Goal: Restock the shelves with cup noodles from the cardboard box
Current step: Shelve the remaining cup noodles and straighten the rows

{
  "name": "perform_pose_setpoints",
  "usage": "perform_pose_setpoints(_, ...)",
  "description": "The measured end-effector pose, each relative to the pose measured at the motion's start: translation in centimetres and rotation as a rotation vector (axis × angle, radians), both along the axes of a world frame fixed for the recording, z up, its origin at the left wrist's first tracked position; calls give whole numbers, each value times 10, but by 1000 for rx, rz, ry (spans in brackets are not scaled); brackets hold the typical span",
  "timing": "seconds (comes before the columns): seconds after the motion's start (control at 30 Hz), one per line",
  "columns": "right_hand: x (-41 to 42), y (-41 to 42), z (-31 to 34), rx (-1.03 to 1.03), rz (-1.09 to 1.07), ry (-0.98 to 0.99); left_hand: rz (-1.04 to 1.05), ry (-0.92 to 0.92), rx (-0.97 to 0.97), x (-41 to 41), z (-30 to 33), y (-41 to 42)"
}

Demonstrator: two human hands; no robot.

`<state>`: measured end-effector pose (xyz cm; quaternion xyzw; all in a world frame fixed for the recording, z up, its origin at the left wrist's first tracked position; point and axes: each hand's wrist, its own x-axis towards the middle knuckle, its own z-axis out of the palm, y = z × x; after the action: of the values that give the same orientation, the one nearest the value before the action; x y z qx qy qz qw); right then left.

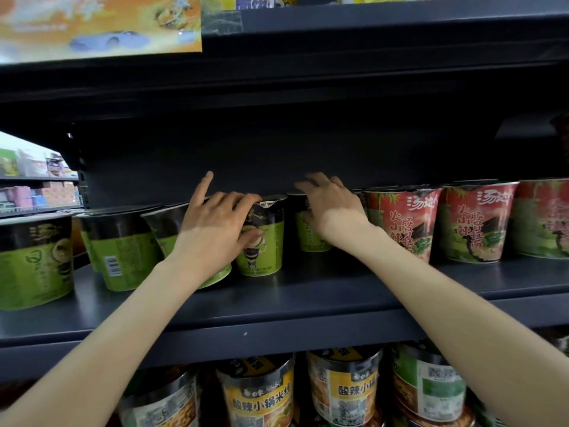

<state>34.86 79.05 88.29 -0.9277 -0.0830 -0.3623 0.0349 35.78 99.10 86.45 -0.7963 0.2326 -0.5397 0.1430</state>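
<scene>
On the dark shelf [277, 303] stands a row of green cup noodles. My left hand [212, 223] grips the top and side of one green cup [264, 251], thumb on its front and index finger sticking up. My right hand [332, 208] lies over the lid of a green cup [311, 235] further back, fingers curved on its top. Two more green cups [123, 251] lean at the left, and another [34, 260] stands at the far left. The cardboard box is out of view.
Red cup noodles [403, 220] fill the right of the same shelf, close to my right wrist. Yellow and green tubs [258, 396] stand on the shelf below. A low upper shelf [308, 87] overhangs, with an orange poster [98, 23] at its left.
</scene>
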Motion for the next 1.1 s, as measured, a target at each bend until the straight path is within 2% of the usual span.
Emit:
perform_pose_setpoints(0.1,-35,-3,-27,167,209,120,-49,-21,8,-1,-1,-7)
perform_pose_setpoints(0.2,-49,-6,-45,220,265,312,-113,-31,18,0,1,-25)
perform_pose_setpoints(0.4,-58,-29,-53,316,238,236,-206,75,-29,0,3,-63)
perform_pose_setpoints(0.5,-61,-42,-58,362,228,192,-359,242,-167,-3,1,-77)
perform_pose_setpoints(0.63,-63,-55,-60,407,241,173,-634,608,-573,-1,-2,-79)
perform_pose_setpoints(0.73,-64,-57,-58,429,273,146,-711,956,-928,0,0,-72)
perform_pose_setpoints(0.8,-64,-56,-58,446,292,151,-697,1072,-949,-1,-2,-70)
perform_pose_setpoints(0.97,-61,-52,-60,449,255,129,-592,909,-846,-8,-9,-79)
perform_pose_setpoints(1.1,-61,-55,-61,425,229,127,-561,846,-804,-11,-12,-83)
